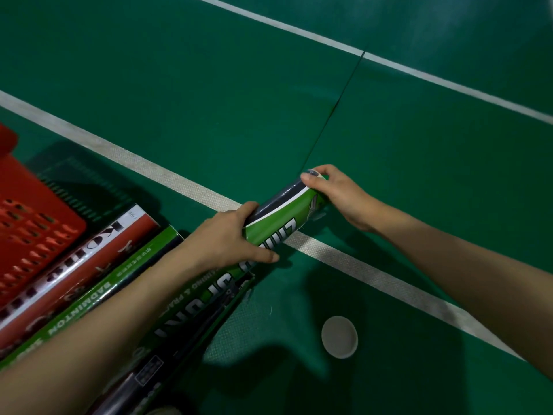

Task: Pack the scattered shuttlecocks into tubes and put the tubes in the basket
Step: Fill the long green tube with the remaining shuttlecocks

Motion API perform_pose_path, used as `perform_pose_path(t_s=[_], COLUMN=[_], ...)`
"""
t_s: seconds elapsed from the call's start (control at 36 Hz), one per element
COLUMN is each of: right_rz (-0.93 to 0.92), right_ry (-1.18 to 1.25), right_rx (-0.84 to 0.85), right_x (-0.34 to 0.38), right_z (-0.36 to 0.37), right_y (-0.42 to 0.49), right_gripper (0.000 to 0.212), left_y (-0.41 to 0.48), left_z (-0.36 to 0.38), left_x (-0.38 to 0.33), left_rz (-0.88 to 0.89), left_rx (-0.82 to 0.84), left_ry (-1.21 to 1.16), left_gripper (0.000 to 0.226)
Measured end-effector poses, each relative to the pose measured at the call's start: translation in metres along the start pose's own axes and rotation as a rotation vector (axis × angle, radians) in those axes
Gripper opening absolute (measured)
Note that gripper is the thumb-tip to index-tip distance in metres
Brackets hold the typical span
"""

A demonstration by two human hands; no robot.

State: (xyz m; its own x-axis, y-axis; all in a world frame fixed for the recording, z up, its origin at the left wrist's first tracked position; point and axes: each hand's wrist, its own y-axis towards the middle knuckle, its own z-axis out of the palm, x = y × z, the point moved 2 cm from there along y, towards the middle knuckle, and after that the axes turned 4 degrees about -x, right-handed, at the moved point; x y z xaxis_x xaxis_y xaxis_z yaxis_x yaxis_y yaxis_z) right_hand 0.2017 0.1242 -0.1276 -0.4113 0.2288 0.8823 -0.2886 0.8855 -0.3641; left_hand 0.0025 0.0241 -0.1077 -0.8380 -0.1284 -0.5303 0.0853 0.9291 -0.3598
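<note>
My left hand grips the green tube; my right hand pinches its far end.

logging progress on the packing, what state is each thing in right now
held green tube: tilted, gripped by both hands
left hand: wrapped round its middle
right hand: curled over its far end
red tube: lying beside the basket
second green tube: lying beside red tube
round lid: loose on the floor

A green court floor crossed by white lines, with a dark seam, dimly lit.
</note>
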Motion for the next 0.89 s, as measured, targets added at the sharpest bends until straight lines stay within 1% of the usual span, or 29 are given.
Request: perform_pose_path(t_s=[0.06, 0.14, 0.22, 0.25, 0.31, 0.36, 0.42, 0.47, 0.53, 0.56, 0.58, 0.61, 0.64, 0.69, 0.75, 0.81, 0.83, 0.89], right_rz=[0.018, 0.047, 0.086, 0.109, 0.159, 0.211, 0.241, 0.231, 0.152, 0.069, -0.017, -0.089, -0.147, -0.217, -0.282, -0.316, -0.327, -0.327], right_ry=[0.016, 0.014, 0.004, 0.014, 0.007, -0.095, -0.276, -0.435, -0.574, -0.651, -0.717, -0.785, -0.889, -1.184, -1.376, -1.436, -1.429, -1.368], right_rx=[-0.043, -0.124, -0.203, -0.22, -0.207, -0.117, 0.013, 0.109, 0.196, 0.255, 0.316, 0.375, 0.424, 0.506, 0.558, 0.577, 0.562, 0.527], right_x=[-0.003, -0.011, -0.024, -0.028, -0.038, -0.053, -0.069, -0.084, -0.09, -0.092, -0.094, -0.097, -0.102, -0.116, -0.128, -0.132, -0.134, -0.136], right_z=[0.0, 0.001, -0.002, -0.004, -0.009, -0.011, -0.01, -0.006, -0.002, 0.001, 0.003, 0.006, 0.008, 0.013, 0.019, 0.025, 0.026, 0.026], right_y=[-0.001, -0.002, -0.008, -0.011, -0.018, -0.029, -0.043, -0.058, -0.076, -0.084, -0.093, -0.101, -0.109, -0.12, -0.126, -0.131, -0.132, -0.132], right_gripper=[0.046, 0.035, 0.034, 0.033, 0.026, 0.019, 0.02, 0.021, 0.018, 0.02, 0.025, 0.035, 0.051, 0.082, 0.098, 0.1, 0.096, 0.081], left_y=[0.001, 0.003, 0.003, 0.003, 0.001, -0.001, -0.005, -0.008, -0.011, -0.013, -0.014, -0.015, -0.017, -0.019, -0.021, -0.023, -0.023, -0.025], left_z=[0.003, 0.008, 0.011, 0.012, 0.015, 0.018, 0.021, 0.025, 0.029, 0.032, 0.034, 0.036, 0.038, 0.041, 0.044, 0.045, 0.046, 0.046], left_x=[-0.002, -0.003, -0.001, -0.001, 0.0, -0.002, -0.004, -0.006, -0.006, -0.006, -0.006, -0.006, -0.007, -0.008, -0.01, -0.01, -0.011, -0.012], left_rz=[0.0, -0.003, -0.016, -0.02, -0.023, -0.029, -0.028, -0.022, -0.019, -0.02, -0.021, -0.022, -0.019, -0.01, -0.007, -0.013, -0.017, -0.022], left_rx=[0.016, 0.019, 0.042, 0.057, 0.079, 0.102, 0.119, 0.132, 0.142, 0.147, 0.152, 0.156, 0.158, 0.163, 0.162, 0.165, 0.169, 0.172], left_ry=[-0.007, 0.047, 0.107, 0.115, 0.135, 0.152, 0.17, 0.187, 0.214, 0.234, 0.256, 0.28, 0.302, 0.332, 0.338, 0.333, 0.329, 0.32], left_gripper=[0.101, 0.102, 0.099, 0.097, 0.099, 0.101, 0.098, 0.095, 0.094, 0.095, 0.096, 0.098, 0.1, 0.1, 0.099, 0.1, 0.101, 0.101])
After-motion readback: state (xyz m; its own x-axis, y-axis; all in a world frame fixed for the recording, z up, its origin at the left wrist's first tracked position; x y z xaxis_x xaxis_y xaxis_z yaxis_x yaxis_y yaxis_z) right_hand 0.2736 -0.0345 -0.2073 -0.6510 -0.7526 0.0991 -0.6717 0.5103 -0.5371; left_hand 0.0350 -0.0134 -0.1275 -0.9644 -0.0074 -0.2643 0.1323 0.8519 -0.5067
